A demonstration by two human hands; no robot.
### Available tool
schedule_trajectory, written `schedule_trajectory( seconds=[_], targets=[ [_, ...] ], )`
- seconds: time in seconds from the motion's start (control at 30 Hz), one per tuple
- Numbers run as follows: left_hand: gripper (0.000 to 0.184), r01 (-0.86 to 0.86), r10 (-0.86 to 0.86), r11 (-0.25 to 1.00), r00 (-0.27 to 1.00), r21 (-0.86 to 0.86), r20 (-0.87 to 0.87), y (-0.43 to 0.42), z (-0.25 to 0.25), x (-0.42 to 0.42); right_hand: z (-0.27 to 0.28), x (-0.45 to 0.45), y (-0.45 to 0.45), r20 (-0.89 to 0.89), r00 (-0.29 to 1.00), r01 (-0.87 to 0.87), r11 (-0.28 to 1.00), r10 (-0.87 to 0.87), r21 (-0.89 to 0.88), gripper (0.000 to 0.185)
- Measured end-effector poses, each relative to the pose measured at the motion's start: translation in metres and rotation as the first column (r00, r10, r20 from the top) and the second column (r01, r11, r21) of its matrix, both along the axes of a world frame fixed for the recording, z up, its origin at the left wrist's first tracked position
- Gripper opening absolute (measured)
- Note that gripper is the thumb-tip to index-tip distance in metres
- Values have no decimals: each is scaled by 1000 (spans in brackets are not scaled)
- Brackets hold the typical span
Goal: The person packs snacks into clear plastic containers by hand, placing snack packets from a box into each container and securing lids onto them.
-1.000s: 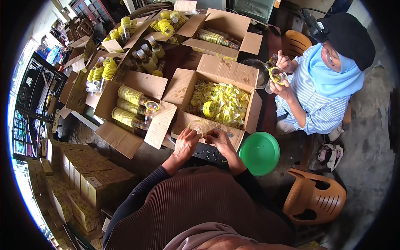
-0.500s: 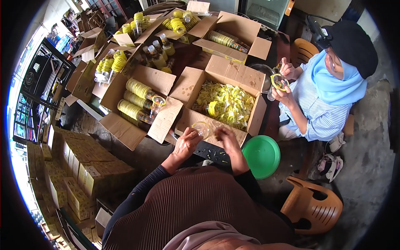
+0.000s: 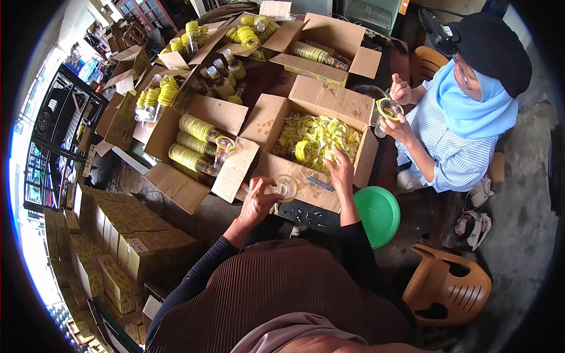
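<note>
My left hand [image 3: 259,199] is closed around a clear plastic cup [image 3: 286,187], whose round rim faces up toward me. Over the near side of an open carton [image 3: 329,94] reaches my right hand [image 3: 341,169]. Its thumb and fingers are apart, the tips at the small yellow-and-white packets [image 3: 312,132] that fill the carton. I cannot see anything held in them. A yellow ring-shaped bundle [image 3: 302,151] lies on the packets. Beside my right hand, a flat grey strip [image 3: 321,183] rests on the carton's front flap.
Left stands a carton [image 3: 232,188] with stacked yellow-rimmed cups [image 3: 191,157]. Further cartons [image 3: 365,62] and filled bottles [image 3: 220,73] are behind. A green basin [image 3: 379,217] sits at right, near an orange chair [image 3: 450,288]. Across the corner, a person [image 3: 465,117] handles a yellow-rimmed cup [image 3: 389,108].
My right hand has moved forward and right, from beside the cup to the packets, uncovering the grey strip. My left hand, with the cup, has shifted slightly down and left.
</note>
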State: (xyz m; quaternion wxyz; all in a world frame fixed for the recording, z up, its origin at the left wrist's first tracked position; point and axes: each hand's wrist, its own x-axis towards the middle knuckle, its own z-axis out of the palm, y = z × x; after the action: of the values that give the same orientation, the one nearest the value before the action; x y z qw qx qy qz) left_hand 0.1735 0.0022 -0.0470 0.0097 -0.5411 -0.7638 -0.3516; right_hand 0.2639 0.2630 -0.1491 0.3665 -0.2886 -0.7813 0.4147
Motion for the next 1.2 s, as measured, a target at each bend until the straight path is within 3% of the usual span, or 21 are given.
schedule_trajectory(
  seconds=[0.17,0.23,0.3,0.4,0.47,0.57,0.63,0.77,0.8,0.83,0.9,0.93,0.97,1.0,1.17,1.2],
  targets=[
    [14,-3,4,1000,999,-26,43,-4,-11,-7,21,5,-21,42,996,-73,997,73,-9,35],
    [13,5,-4,1000,999,-29,35,-1,-12,-11,23,6,-28,-91,944,-327,863,317,-386,25],
    [12,7,-6,999,1000,-42,22,4,-12,-14,26,6,-36,-133,886,-454,775,444,-438,21],
    [12,48,-47,999,999,-25,8,15,-9,-21,44,8,-49,-213,850,-522,711,482,-471,21],
    [13,65,-65,998,998,-16,-7,21,-8,-26,53,7,-50,24,833,-472,732,553,-491,19],
    [15,88,-87,996,996,21,-28,27,-5,-33,36,1,-44,-73,866,-441,687,495,-578,19],
    [10,63,-67,996,994,55,85,30,-6,-36,41,-1,-44,-157,865,-463,638,477,-615,18],
    [12,78,-100,987,982,137,163,33,-6,-45,61,-4,-45,-417,877,-479,371,239,-795,6],
    [12,64,-88,987,983,148,163,31,-6,-50,60,-5,-37,-431,879,-477,367,204,-799,6],
    [15,42,-77,992,950,119,304,25,-7,-56,54,-4,-25,-442,881,-473,359,170,-805,7],
    [19,-33,-19,989,940,145,341,16,-14,-74,47,-9,-14,-436,895,-409,557,91,-723,12],
    [22,-81,-5,983,889,167,458,10,-12,-82,48,-11,-10,-329,941,-301,636,77,-710,12],
    [18,-90,46,980,970,175,241,5,-8,-96,50,-14,-5,-224,973,-192,712,50,-676,12],
    [17,-137,109,976,980,168,166,1,-6,-111,43,-15,1,-210,975,-190,767,73,-613,12],
    [18,-317,321,926,947,206,17,-23,3,-180,50,-20,5,-68,997,-69,842,38,-535,10],
    [18,-334,327,922,943,199,65,-25,9,-188,47,-22,6,-74,997,-68,868,36,-492,11]
  ],
)
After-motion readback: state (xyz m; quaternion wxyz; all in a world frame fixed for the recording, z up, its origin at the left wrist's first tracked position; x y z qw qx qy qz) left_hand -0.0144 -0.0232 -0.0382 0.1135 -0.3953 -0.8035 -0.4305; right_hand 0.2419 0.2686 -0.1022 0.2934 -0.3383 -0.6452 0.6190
